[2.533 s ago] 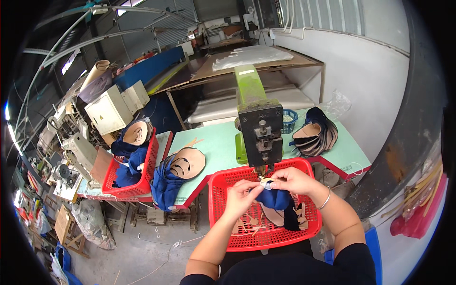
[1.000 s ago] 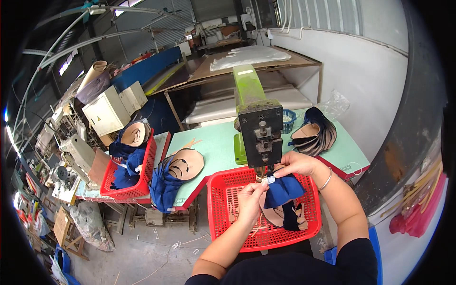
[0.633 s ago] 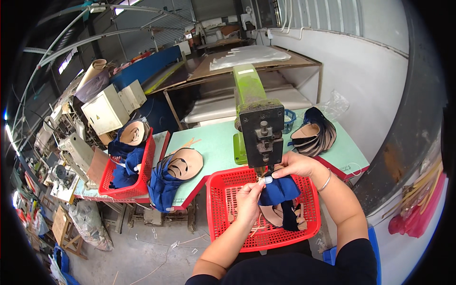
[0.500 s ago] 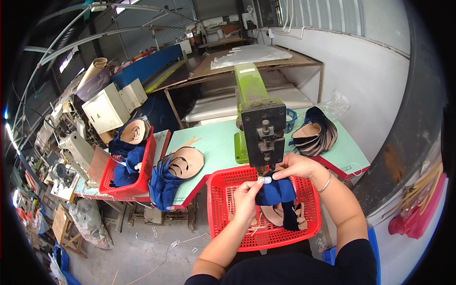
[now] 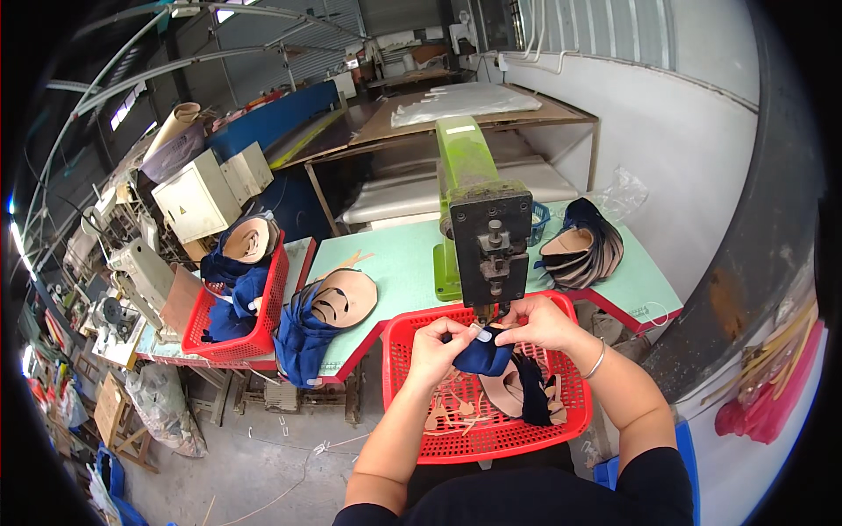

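Note:
Under the head of a green machine (image 5: 456, 162) with a black front plate (image 5: 474, 228), both my hands hold a dark blue fabric shoe upper (image 5: 482, 357). My left hand (image 5: 436, 352) pinches its left edge. My right hand (image 5: 539, 323) grips the right edge between thumb and fingers. A small whitish oval patch (image 5: 483, 335) shows on the fabric between my thumbs. The piece hangs over a red plastic basket (image 5: 574, 421), where beige-and-dark pieces (image 5: 533, 394) and thin tan strips (image 5: 456, 410) lie. My fingertips partly hide the upper's top edge and the machine's lower tip.
A stack of beige-lined dark pieces (image 5: 583, 250) rests on the green tabletop (image 5: 395, 254) at right. More blue uppers (image 5: 307, 337) lie at left, beside another red basket (image 5: 263, 324) full of them. A small blue basket (image 5: 538, 219) stands behind the machine.
Both hands have shifted a little up and left with the blue upper, and it now hangs more tilted. More of the strips and pieces in the basket show.

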A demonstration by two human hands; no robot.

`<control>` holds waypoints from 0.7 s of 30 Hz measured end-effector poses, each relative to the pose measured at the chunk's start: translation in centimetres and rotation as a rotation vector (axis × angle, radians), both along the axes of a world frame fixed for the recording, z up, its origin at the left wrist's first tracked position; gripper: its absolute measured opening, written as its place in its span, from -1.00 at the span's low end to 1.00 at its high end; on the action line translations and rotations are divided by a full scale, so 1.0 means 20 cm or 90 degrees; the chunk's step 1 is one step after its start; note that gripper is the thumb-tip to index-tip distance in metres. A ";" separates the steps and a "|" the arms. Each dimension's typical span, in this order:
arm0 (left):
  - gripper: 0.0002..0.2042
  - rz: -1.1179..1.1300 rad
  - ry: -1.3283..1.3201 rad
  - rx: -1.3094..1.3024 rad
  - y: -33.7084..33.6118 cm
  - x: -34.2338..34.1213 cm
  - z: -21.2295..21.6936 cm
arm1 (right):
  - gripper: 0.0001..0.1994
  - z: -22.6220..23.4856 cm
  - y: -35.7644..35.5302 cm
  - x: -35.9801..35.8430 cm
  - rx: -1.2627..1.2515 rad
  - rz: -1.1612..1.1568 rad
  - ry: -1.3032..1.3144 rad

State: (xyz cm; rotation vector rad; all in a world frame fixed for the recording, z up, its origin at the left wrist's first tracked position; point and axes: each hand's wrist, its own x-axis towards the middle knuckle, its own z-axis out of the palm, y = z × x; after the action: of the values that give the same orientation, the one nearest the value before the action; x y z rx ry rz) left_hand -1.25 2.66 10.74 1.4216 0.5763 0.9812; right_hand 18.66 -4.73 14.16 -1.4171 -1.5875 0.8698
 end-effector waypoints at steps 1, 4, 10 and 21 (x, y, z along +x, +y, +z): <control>-0.89 0.003 -0.012 -0.023 -0.01 0.00 -0.02 | -0.73 0.01 0.00 0.00 -0.004 0.008 0.027; -0.89 -0.009 -0.094 -0.096 -0.06 0.01 -0.08 | -0.68 0.01 0.04 0.01 -0.008 0.048 0.140; -0.93 -0.045 -0.103 -0.142 -0.10 0.05 -0.14 | -0.59 0.06 0.09 0.02 -0.046 0.074 0.169; -0.94 -0.019 -0.201 -0.165 -0.11 0.06 -0.14 | -0.69 -0.05 0.00 0.13 -0.119 0.119 0.070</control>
State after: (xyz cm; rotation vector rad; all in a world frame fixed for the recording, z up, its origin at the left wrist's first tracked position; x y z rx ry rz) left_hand -0.06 0.39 7.99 1.0175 0.4286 1.0419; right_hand 21.20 -4.83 13.08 -1.3367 -1.6056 1.2128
